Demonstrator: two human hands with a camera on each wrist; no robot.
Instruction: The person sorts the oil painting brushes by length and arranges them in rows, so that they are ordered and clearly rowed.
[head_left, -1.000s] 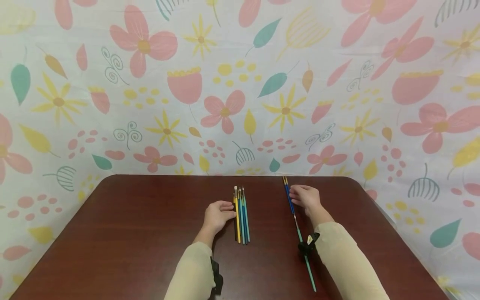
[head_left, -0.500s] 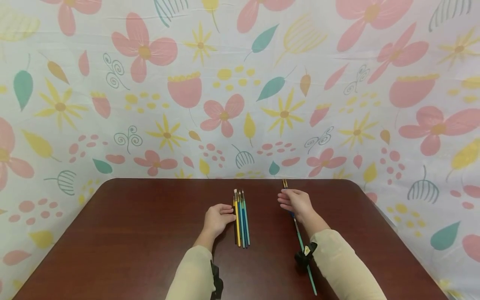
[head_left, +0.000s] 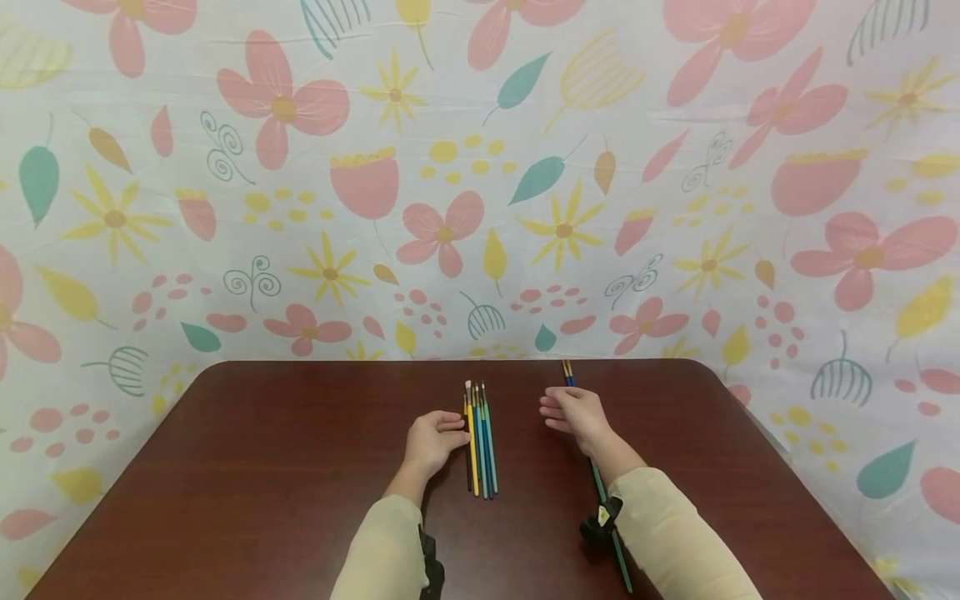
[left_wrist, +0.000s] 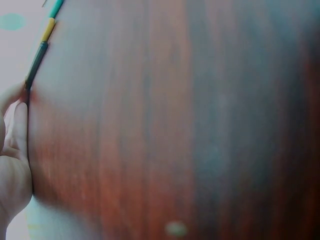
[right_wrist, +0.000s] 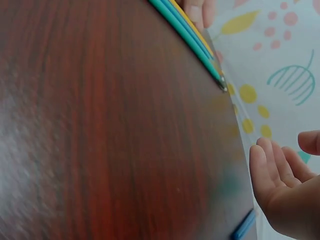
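Several paintbrushes lie side by side on the table, bristles away from me: a black paintbrush [head_left: 469,477], a yellow paintbrush [head_left: 473,467] and blue and teal paintbrushes [head_left: 492,462]. My left hand [head_left: 431,446] touches the left side of this row with thumb and fingertips; the left wrist view shows a fingertip against a dark handle [left_wrist: 37,62]. To the right, my right hand [head_left: 581,419] hovers with loosely straight fingers, holding nothing. It partly hides some blue paintbrushes [head_left: 571,380]. Nearer me, a long teal paintbrush [head_left: 621,558] runs partly under the right wrist's camera.
The dark brown wooden table [head_left: 262,500] ends at a flower-patterned cloth [head_left: 442,292] hanging behind it. Black wrist cameras sit at both sleeves, the right one [head_left: 598,533] above the teal paintbrush.
My right hand has moved left and slightly nearer me, off the side of the blue paintbrushes and across in front of them. The left hand stays by the row.
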